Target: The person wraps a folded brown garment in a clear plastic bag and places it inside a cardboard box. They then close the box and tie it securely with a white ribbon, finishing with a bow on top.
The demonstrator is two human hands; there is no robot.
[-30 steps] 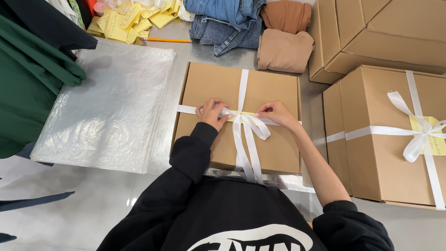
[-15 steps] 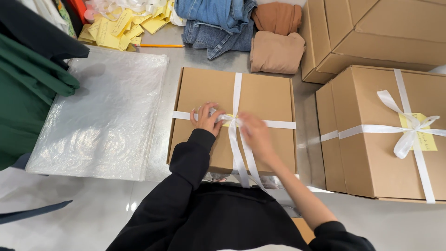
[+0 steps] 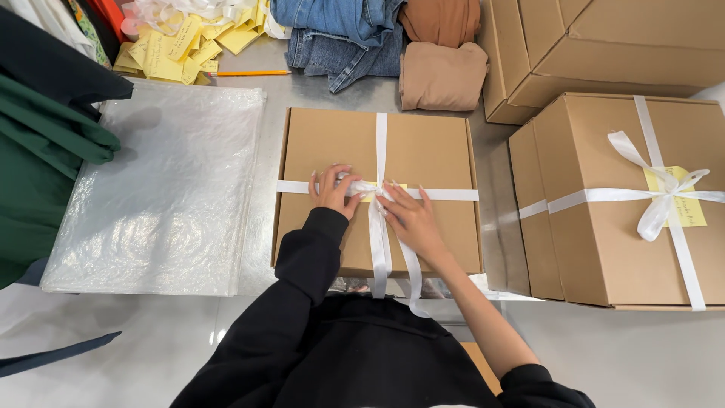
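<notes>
Currently your left hand (image 3: 331, 190) and right hand (image 3: 408, 219) pinch the white ribbon (image 3: 380, 227) at its crossing on the cardboard box (image 3: 423, 151), directly ahead of you. Ribbon tails run toward you along the box's short axis. Both hands sit equally near, flanking the knot point.

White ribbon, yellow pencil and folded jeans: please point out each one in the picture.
white ribbon (image 3: 445, 194): head view, on its flat band right of the hands.
yellow pencil (image 3: 253, 73): head view, mid shaft.
folded jeans (image 3: 332, 30): head view, upper fold.
</notes>
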